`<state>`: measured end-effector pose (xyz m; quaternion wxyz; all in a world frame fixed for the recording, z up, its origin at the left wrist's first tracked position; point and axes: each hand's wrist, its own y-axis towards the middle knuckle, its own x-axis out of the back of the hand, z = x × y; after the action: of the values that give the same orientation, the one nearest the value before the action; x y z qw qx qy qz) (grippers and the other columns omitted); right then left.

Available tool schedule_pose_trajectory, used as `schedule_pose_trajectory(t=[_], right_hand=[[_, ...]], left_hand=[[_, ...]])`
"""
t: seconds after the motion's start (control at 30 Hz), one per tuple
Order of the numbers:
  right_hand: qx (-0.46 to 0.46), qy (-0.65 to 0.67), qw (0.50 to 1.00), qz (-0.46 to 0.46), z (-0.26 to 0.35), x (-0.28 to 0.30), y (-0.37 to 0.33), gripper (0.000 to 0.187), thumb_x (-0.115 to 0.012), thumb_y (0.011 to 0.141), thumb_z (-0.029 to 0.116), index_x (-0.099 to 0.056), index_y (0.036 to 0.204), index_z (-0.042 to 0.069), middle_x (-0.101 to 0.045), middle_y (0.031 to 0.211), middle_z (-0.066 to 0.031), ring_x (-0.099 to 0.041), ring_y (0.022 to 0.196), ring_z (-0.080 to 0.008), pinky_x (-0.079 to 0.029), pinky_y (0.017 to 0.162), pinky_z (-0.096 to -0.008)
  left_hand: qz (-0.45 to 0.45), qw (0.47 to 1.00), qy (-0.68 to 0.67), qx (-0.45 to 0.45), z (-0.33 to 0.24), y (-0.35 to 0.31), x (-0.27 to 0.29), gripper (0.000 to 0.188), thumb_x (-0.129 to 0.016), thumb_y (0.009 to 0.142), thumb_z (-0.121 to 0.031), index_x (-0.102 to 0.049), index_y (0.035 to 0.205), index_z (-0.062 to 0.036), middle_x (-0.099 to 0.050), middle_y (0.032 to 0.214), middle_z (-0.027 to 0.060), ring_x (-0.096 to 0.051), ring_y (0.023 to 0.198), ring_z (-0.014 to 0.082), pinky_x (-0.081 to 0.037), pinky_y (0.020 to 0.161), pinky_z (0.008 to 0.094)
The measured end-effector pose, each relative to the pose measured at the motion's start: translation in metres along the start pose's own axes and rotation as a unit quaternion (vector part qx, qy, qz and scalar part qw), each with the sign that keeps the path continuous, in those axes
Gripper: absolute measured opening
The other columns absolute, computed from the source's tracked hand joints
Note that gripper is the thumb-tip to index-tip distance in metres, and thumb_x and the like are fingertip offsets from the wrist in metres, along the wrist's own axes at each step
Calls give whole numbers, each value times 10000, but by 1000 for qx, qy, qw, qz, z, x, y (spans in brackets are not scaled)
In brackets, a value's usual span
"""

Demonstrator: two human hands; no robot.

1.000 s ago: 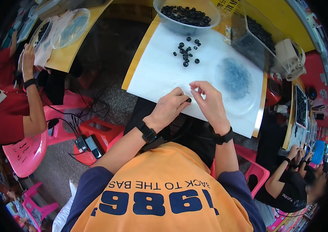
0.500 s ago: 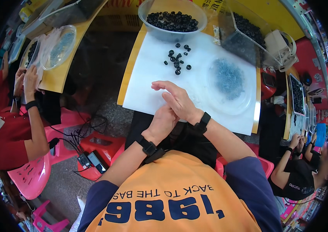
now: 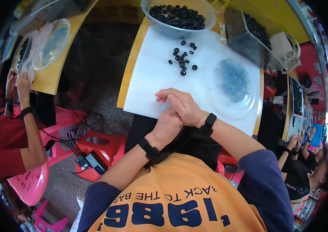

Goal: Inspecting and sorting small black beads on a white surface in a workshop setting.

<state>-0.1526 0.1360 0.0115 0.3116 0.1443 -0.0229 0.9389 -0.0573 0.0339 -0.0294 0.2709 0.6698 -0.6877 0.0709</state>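
Observation:
My right hand [image 3: 186, 107] lies across my left hand [image 3: 168, 127] just off the near edge of the white sheet [image 3: 148, 83]. The right fingers reach loosely to the left, slightly bent, with the thumb lying along them; nothing shows in them. The left fingers are hidden beneath the right hand. Beyond the hands, a loose group of small black ring-shaped parts [image 3: 182, 65] rests on the sheet. To the right of the group, a clear round tray [image 3: 252, 102] holds a heap of tiny bluish-grey pieces [image 3: 233, 79].
A clear bowl [image 3: 160, 29] of black parts stands at the far edge, beside a clear bin [image 3: 245, 52] with more. A white basket [image 3: 287, 48] is behind it. People work at side tables. A red stool [image 3: 94, 145] bears cables and a small device.
My right thumb and fingers have drawn closer together over the left hand. The view has shifted slightly, while the parts on the sheet keep their arrangement.

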Motion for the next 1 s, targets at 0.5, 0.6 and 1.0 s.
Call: schedule_pose_trajectory(t=[0.5,0.6,1.0], right_hand=[[-72,-2,991,-109,45,33,-47,286,-620,960,159,-667,1208,25,-659,1050,-46,-560,830,-123,-472,792,-259],[-63,-61,991,-102,64,19,-64,318,-687,906,155,-680,1209,58,-653,1035,-57,-567,820,-134,-482,770,-272],[32,-104,976,-188,56,16,-93,295,-767,805,59,-715,1094,35,-710,1051,-93,-653,941,-216,-530,761,-310]], left_hand=[[3,827,-466,316,-31,10,48,267,-591,999,-210,-709,921,17,-563,723,-13,-468,617,60,-344,540,211],[2,797,-505,332,-48,10,51,281,-588,1002,-223,-693,850,-11,-556,706,-21,-461,610,60,-342,540,210],[37,827,-477,295,-75,5,44,349,-626,993,-276,-658,753,-24,-541,674,-6,-440,580,66,-311,506,220]])
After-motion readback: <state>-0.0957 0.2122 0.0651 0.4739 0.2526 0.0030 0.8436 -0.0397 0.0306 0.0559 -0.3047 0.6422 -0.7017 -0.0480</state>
